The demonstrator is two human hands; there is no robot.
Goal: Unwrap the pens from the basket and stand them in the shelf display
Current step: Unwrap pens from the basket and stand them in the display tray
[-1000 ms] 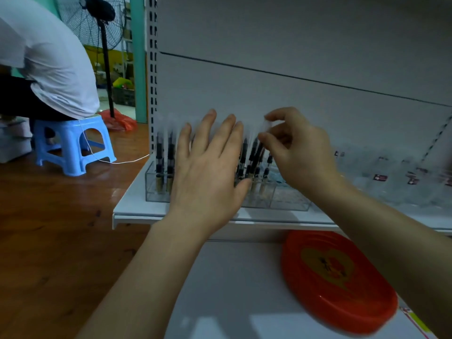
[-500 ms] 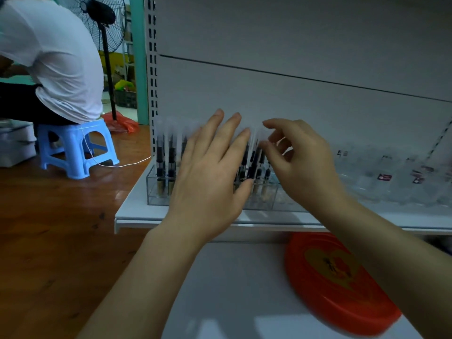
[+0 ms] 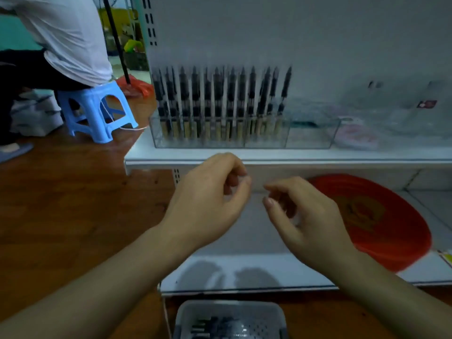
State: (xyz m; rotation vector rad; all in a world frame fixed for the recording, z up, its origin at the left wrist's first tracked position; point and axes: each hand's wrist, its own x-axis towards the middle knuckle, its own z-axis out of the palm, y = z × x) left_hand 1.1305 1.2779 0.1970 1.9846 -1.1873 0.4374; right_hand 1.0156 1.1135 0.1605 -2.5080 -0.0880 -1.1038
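Observation:
Several black pens [image 3: 220, 104] stand upright in a clear plastic display box [image 3: 310, 140] on the upper white shelf [image 3: 269, 156]; the box's right compartments hold none. My left hand [image 3: 208, 204] and my right hand [image 3: 303, 214] hover below the shelf edge, apart from the pens, fingers loosely curled and holding nothing. A grey perforated basket [image 3: 230, 319] with wrapped pens inside sits on the floor at the bottom edge.
A red round lid [image 3: 381, 216] lies on the lower white shelf [image 3: 244, 270]. Clear wrappers [image 3: 391, 111] are piled on the upper shelf at right. A person in a white shirt sits on a blue stool [image 3: 97, 111] at left, on the wooden floor.
Both hands have pulled back and down from the pens in the display box. The view has tilted down, bringing the basket into sight.

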